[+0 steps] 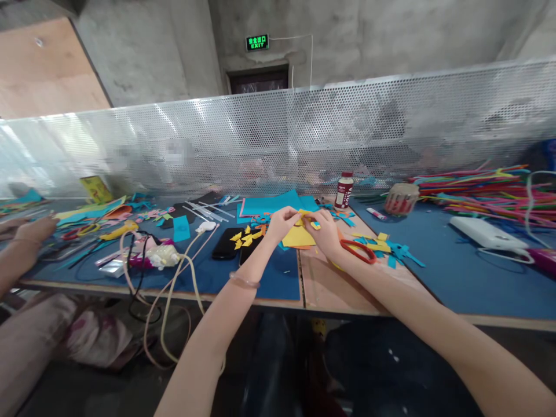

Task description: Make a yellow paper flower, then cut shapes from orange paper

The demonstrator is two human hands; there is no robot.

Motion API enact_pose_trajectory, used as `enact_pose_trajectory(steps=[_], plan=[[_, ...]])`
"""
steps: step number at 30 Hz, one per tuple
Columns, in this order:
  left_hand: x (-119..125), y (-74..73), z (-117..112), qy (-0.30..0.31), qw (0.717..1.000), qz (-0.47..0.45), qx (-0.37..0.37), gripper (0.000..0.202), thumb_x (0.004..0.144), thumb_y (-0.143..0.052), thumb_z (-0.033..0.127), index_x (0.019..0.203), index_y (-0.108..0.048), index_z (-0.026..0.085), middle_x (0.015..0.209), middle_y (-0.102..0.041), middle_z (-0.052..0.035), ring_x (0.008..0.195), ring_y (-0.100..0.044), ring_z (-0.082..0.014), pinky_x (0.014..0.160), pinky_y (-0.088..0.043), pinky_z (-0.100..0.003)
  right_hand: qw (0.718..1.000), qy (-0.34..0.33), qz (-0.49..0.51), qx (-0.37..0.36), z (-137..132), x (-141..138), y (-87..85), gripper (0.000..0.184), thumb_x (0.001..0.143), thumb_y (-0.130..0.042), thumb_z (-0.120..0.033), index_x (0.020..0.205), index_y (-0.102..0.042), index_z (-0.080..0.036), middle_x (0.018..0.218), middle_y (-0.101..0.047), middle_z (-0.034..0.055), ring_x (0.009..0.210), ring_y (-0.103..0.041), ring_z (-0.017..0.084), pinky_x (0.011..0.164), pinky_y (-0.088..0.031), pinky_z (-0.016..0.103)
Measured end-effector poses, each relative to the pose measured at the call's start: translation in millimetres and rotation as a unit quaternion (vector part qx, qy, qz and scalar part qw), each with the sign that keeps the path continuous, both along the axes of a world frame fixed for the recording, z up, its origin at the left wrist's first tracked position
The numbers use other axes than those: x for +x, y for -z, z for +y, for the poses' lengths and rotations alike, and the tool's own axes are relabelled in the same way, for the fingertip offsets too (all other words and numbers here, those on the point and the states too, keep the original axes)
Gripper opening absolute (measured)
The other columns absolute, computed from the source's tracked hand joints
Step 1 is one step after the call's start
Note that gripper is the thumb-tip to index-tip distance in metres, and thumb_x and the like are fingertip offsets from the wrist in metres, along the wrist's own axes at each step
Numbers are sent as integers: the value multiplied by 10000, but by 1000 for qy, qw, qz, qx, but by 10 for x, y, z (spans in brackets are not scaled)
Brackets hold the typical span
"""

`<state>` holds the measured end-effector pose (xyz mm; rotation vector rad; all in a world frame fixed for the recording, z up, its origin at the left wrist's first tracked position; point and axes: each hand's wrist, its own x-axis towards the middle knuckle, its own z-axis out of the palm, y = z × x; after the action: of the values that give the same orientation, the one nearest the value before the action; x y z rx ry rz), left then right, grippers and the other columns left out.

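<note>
My left hand [281, 223] and my right hand [324, 230] meet over the table's middle, both pinched on a yellow foam sheet [297, 236] at its top edge. Red-handled scissors [358, 250] lie on the table by my right wrist. Small yellow cut pieces [244, 237] rest on a black phone [226, 244] just left of my left hand. A thin bracelet [244, 281] circles my left forearm.
Blue sheets [271, 204], a bottle with a red cap [344, 190], a round tin [401, 198] and a heap of coloured sticks [486, 188] lie behind. A white power bank [489, 234] sits right. Cables and a glue gun [161, 253] lie left. Another person's hand [32, 230] reaches in at far left.
</note>
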<state>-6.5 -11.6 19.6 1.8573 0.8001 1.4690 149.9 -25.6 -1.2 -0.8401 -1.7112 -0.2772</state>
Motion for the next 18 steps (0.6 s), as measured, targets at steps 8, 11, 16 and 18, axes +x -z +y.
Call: enact_pose_trajectory(steps=[8, 11, 16, 18], plan=[[5, -29, -32, -8, 1000, 2, -1, 191, 802, -581, 358, 792, -598, 168, 690, -581, 5, 655, -518, -118, 595, -410, -218, 999, -7, -44, 5, 16, -3, 0, 199, 922, -497, -309, 842, -667, -244, 787, -587, 55, 795, -517, 223, 775, -428, 392], [9, -15, -8, -10, 1000, 11, -5, 218, 807, -576, 371, 741, -602, 165, 650, -560, 6, 625, -501, -118, 572, -408, -224, 996, 5, -85, 11, 37, 3, 10, 206, 928, -483, -297, 848, -663, -238, 783, -566, 57, 795, -507, 221, 768, -422, 386], [24, 35, 55, -16, 999, 27, -10, 237, 813, -570, 377, 695, -595, 172, 601, -538, 5, 582, -490, -127, 526, -402, -238, 989, 19, -144, 22, 50, 16, 14, 182, 906, -483, -214, 847, -654, -216, 786, -547, 64, 783, -480, 221, 750, -406, 372], [25, 49, 73, -20, 999, 34, -11, 237, 814, -570, 374, 690, -595, 174, 586, -527, 6, 568, -479, -127, 510, -390, -240, 987, 38, -152, 23, 33, 19, 2, 177, 897, -493, -218, 833, -658, -217, 792, -533, 69, 778, -457, 226, 728, -396, 367]])
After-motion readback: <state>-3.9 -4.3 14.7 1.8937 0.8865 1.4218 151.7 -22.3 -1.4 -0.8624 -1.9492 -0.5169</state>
